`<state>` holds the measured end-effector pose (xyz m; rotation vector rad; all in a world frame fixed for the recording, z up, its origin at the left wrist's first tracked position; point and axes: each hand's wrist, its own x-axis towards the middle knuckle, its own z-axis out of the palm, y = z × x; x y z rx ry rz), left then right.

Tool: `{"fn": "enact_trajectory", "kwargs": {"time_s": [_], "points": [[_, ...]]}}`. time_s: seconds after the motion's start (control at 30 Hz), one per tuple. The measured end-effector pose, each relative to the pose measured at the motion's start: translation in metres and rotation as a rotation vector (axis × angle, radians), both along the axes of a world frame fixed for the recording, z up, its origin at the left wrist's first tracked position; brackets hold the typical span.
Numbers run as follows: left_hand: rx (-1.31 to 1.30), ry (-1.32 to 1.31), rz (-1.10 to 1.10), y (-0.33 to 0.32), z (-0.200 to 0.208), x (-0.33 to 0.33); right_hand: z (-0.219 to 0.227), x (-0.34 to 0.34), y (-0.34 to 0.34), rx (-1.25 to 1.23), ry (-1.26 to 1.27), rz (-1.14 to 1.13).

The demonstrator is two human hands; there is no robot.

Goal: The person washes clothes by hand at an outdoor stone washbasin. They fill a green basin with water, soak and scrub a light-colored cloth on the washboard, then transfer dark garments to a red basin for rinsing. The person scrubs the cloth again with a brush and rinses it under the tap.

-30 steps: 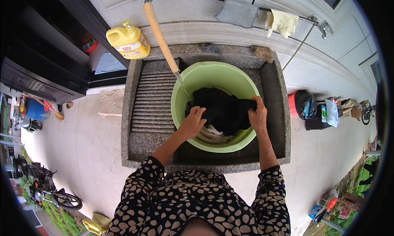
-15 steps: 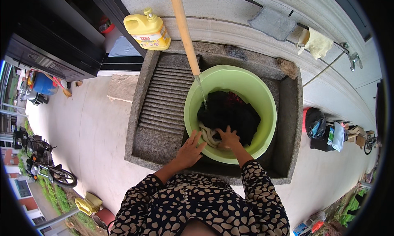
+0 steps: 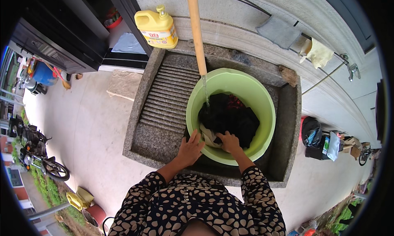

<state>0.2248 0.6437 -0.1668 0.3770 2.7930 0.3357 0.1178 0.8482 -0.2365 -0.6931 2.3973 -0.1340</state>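
A light green basin [image 3: 262,104] stands in a stone wash sink [image 3: 145,139] and holds dark wet clothes [image 3: 234,115] with a pale piece at the near side. Water runs from an orange hose [image 3: 196,30] into the basin. My left hand [image 3: 190,149] rests on the basin's near rim with fingers spread. My right hand [image 3: 229,141] is inside the basin, closed on the clothes at the near edge.
The sink's left half is a ribbed washboard [image 3: 166,100]. A yellow detergent jug [image 3: 158,28] stands on the ledge behind it. Cloths [image 3: 279,30] hang on the wall rail. Dark bags [image 3: 314,137] sit right of the sink; motorbikes [image 3: 33,149] stand far left.
My right hand moved from the far right of the clothes to their near edge. My left hand came off the clothes onto the basin's rim. The view shifted right.
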Motion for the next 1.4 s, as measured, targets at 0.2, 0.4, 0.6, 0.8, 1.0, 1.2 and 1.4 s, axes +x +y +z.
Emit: {"fn": "enact_trajectory", "kwargs": {"time_s": [0.2,0.4,0.6,0.8,1.0,1.2,1.4], "points": [[-0.062,0.058,-0.029,-0.006,-0.018,0.004,0.048,0.031,-0.008,-0.008,0.142,-0.108],[0.077,0.123,-0.053,-0.016,-0.005,0.007,0.061,0.074,-0.008,-0.274,0.357,-0.199],[0.283,0.075,0.146,-0.052,0.02,0.039,0.072,0.12,-0.031,-0.404,0.308,-0.257],[0.273,0.241,0.178,-0.12,0.013,0.081,0.079,0.161,-0.071,-0.35,0.632,-0.411],[0.295,0.344,0.23,-0.168,0.005,0.116,0.089,0.174,-0.093,-0.276,0.721,-0.521],[0.236,0.367,0.154,-0.187,0.001,0.138,0.075,0.178,-0.097,-0.273,0.965,-0.69],[0.22,0.284,0.06,-0.189,0.012,0.136,0.07,0.18,-0.096,-0.231,1.045,-0.739]]}}
